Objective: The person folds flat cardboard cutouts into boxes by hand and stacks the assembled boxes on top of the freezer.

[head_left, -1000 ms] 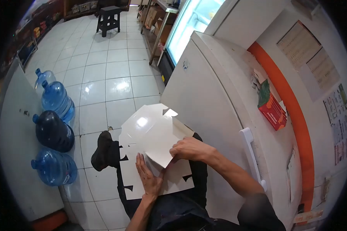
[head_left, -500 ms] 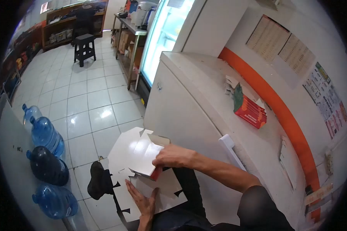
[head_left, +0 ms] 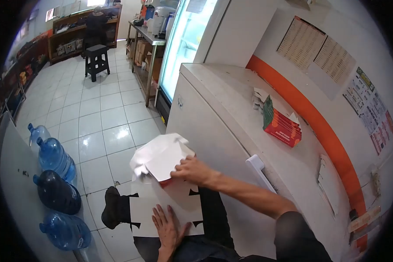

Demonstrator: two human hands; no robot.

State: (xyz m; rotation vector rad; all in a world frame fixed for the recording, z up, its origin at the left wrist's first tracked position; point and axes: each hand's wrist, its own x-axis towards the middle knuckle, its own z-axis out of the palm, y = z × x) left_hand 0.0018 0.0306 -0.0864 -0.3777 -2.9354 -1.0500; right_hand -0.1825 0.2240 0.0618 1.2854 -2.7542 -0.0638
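At seven o'clock we find a notched white cardboard sheet [head_left: 146, 209] across dark-trousered legs [head_left: 216, 218], its far part bent upward, red beneath. At its two o'clock, the right hand [head_left: 195, 170] pinches the raised edge, thumb hidden; at its six, the left hand [head_left: 167, 229] lies flat. At eleven, a dark-clothed person [head_left: 96, 28] is hard to make out.

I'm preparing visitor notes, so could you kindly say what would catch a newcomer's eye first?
Probably the white card over the person's legs, right hand on its raised part, left hand flat below. Next, four big bottles in a row at left, and red packets atop the white cabinet at right.
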